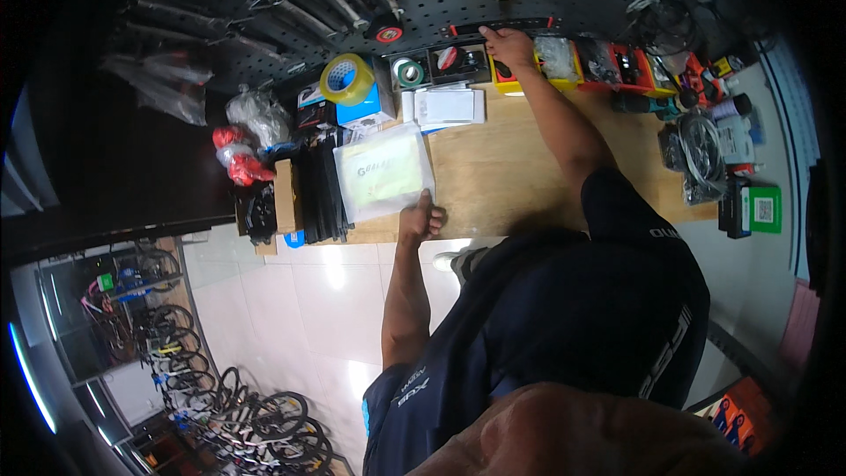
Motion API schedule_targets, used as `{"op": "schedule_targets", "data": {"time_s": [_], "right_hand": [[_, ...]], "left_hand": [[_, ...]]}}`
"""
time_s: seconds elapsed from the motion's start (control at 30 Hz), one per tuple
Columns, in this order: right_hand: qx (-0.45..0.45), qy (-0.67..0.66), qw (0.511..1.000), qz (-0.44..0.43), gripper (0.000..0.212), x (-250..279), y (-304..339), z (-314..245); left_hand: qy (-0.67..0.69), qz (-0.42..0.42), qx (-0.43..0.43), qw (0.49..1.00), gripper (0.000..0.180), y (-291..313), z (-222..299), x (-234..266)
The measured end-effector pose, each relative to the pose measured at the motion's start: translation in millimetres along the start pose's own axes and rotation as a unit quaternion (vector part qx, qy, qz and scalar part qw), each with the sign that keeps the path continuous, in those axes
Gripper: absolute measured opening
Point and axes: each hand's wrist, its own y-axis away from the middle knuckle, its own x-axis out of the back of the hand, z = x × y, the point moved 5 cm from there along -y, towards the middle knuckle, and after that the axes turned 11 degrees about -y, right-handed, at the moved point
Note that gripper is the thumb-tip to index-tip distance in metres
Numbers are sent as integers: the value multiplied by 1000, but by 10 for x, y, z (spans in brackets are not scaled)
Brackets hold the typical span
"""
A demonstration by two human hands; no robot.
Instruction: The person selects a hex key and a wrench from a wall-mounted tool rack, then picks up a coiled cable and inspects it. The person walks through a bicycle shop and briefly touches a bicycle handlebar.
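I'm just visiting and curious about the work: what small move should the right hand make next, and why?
Perhaps the right hand should close its fingers on the black bar with red ends: the arm is stretched out and the fingertips are at the bar, by the pegboard. Whether they grip it is unclear.

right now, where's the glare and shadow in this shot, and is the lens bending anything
In the head view, glare spots whiten the floor; in the head view, a soft dark shadow lies on the bench beside the shirt; the head view bends the wall edge at right and blackens the corners, yet the left hand and bag read clearly.
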Motion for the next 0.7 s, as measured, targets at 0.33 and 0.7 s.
{"op": "schedule_targets", "data": {"time_s": [0.33,0.7], "right_hand": [[-9,7,1000,23,41,-4,-6,-7],[-20,8,999,26,44,-18,-1,-63]], "left_hand": [[32,-24,16,999,69,57,65,-3],[39,-18,11,999,65,163,120,5]]}}
